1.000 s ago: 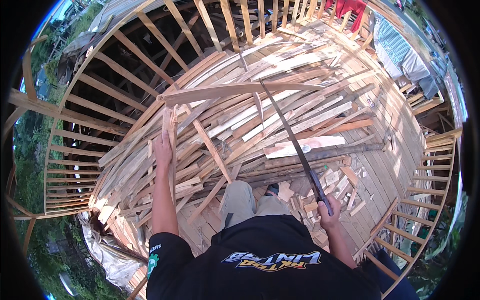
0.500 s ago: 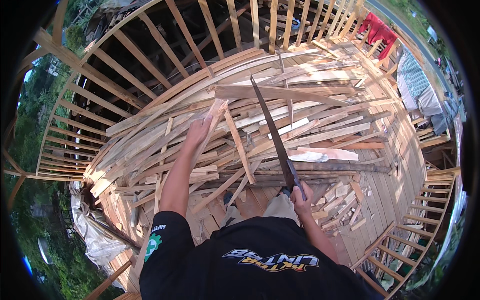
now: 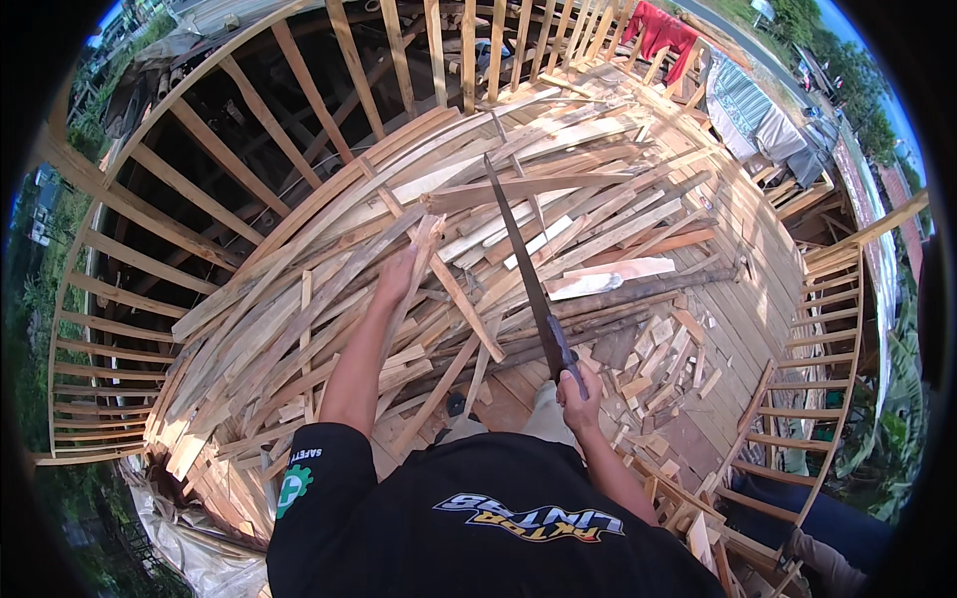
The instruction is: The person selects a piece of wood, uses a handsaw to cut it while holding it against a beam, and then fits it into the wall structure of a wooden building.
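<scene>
My right hand (image 3: 578, 392) is closed around the handle of a handsaw (image 3: 524, 261). The long dark blade points away and slightly left, over the heap of timber. With my left hand (image 3: 397, 274) I grip a wooden board (image 3: 428, 232) near its far, rough end. The rest of that board runs back beside my forearm and is partly hidden. Close to its end lies a wide brown plank (image 3: 538, 189), which the saw's blade crosses in the picture. A shorter stick (image 3: 467, 309) slants down between the board and the saw.
A big pile of loose wood strips (image 3: 249, 339) covers the plank floor (image 3: 768, 299). Offcuts (image 3: 663, 364) are scattered right of the saw. Slatted wooden railings (image 3: 299, 100) curve around. A red cloth (image 3: 663, 35) hangs at the far right; dark blue clothing (image 3: 807, 513) shows at lower right.
The view has swung to the right, so the pile and railings sit further left. Dark blue clothing has come into sight at lower right. Both hands keep their holds.
</scene>
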Available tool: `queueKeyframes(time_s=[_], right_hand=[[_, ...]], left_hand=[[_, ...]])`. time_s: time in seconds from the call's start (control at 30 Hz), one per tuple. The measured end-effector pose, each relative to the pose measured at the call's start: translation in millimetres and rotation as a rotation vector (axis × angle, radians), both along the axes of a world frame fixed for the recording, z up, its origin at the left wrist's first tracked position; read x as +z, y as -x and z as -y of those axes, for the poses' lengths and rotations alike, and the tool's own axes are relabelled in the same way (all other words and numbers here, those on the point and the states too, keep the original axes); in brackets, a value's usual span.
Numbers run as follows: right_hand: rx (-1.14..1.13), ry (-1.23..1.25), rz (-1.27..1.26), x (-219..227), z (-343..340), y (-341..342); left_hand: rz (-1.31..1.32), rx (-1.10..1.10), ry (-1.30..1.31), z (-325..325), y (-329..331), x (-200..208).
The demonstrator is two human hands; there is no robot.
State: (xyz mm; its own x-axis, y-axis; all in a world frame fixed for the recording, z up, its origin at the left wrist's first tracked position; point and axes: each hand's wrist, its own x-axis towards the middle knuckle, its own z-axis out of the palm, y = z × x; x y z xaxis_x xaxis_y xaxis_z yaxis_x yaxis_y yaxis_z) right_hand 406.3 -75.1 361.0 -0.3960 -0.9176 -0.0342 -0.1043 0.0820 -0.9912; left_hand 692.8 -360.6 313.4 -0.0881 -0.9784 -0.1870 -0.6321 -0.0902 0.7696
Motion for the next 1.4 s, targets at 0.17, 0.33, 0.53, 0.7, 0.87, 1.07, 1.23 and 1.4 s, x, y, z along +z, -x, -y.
queueKeyframes(time_s=[0.17, 0.33, 0.53, 0.7, 0.87, 1.07, 1.23, 1.4], right_hand=[[0.074, -0.002, 0.081, 0.2, 0.5, -24.1], [0.061, 0.030, 0.012, -23.0, 37.9, -36.3], [0.050, 0.041, 0.006, -27.2, 86.9, -43.4], [0.074, 0.003, 0.008, -16.8, 109.5, -33.9], [0.116, -0.051, -0.062, -24.6, 126.5, -43.0], [0.107, -0.217, 0.151, -28.2, 119.6, -22.9], [0.122, -0.157, -0.094, -76.2, 114.9, -18.4], [0.090, -0.202, -0.210, -77.6, 62.1, -8.5]], left_hand=[[-0.144, -0.009, 0.070, -4.3, -4.5, -28.5], [-0.026, -0.036, -0.103, 8.5, 0.7, -9.7], [0.006, 0.006, -0.050, 15.9, -5.5, -14.5], [-0.044, 0.007, -0.059, 16.3, 5.6, -7.3], [-0.072, -0.016, -0.066, -26.4, 16.3, -30.5], [-0.118, 0.053, 0.054, -66.0, -46.8, 0.1], [-0.103, -0.008, 0.309, -92.6, -72.4, 39.1], [-0.063, -0.038, 0.378, -91.7, -94.9, 60.9]])
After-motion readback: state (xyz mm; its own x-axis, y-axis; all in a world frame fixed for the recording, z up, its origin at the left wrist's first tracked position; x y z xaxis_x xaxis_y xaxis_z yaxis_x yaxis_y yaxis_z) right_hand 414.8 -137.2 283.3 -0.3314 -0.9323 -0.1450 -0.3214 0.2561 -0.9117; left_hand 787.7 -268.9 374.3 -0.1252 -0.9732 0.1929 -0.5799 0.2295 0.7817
